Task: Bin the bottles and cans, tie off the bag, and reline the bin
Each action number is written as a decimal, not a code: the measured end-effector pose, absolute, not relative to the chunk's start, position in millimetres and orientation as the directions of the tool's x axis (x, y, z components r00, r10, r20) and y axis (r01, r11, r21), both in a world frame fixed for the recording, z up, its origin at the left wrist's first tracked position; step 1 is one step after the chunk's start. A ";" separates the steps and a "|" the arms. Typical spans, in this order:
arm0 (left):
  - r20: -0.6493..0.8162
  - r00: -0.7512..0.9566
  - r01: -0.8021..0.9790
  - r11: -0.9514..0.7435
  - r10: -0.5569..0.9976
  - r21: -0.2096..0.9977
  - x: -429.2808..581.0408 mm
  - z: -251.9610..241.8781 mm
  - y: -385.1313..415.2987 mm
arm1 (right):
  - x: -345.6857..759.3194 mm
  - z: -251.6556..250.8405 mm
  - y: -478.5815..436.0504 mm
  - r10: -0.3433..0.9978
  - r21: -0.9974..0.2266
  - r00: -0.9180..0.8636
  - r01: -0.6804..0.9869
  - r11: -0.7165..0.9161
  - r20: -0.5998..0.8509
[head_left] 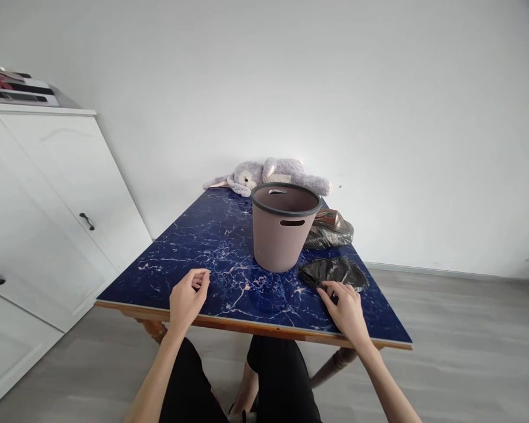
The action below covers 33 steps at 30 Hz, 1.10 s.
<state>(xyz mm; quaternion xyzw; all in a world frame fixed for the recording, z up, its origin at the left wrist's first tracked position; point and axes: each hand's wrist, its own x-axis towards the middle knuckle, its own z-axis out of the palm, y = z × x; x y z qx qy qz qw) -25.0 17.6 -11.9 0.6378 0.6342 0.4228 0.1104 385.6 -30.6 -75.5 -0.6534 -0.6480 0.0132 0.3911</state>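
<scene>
A dusty-pink trash can (275, 241) with a dark grey rim stands upright near the middle of the blue marbled table (194, 247). To its right lies a folded black plastic bag (335, 271). My right hand (346, 308) has its thumb and fingers closed at the near edge of that bag, which stays flat on the table. Left of the trash can, my left hand (188, 298) is loosely curled by the table's front edge, thumb against the fingers, with nothing visible in it.
Behind the trash can, a grey plush rabbit (286, 170) lies along the wall. A crumpled package of dark plastic (330, 229) sits at its right. On the left stands a white cabinet (57, 205) with a white device (22, 93) on top.
</scene>
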 end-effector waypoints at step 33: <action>0.097 0.379 0.367 -0.245 0.921 0.897 60.3 75.7 -76.9 | 307.1 27.7 -90.6 0.977 -0.994 0.205 -0.084 0.074 0.055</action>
